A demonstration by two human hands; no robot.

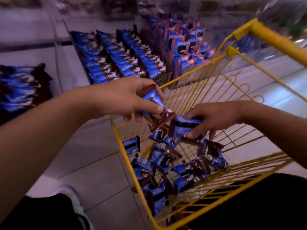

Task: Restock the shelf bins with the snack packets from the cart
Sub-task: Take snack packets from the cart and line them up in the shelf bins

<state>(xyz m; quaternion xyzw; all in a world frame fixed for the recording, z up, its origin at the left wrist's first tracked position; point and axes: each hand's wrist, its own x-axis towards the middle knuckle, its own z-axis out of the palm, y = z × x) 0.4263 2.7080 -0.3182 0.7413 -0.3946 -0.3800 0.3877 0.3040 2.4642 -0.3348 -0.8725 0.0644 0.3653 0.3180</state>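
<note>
the shelf (66, 52) up top is already pretty well loaded, with blue-and-brown snack packets (116, 57) lined up in three neat rows in the shelf bin, plus a pinker batch (184, 47) stacked in the bin just to the right. so a good chunk of the restocking looks done, though how full the rows run at the back can't be made out through the blur.

the yellow wire cart (216, 90) is far from emptied tho. a loose heap of packets (166, 163) is still spread over its bottom, so plenty is left to be moved.

down to the hands: a packet or two (152, 103) is pinched in the left hand (126, 98), held over the cart's near-left corner, fingers curled round it. another packet (186, 127) is gripped by the right hand (216, 117), low inside the cart just above the heap. looks like a handful is being gathered before the next trip to the bin.
</note>
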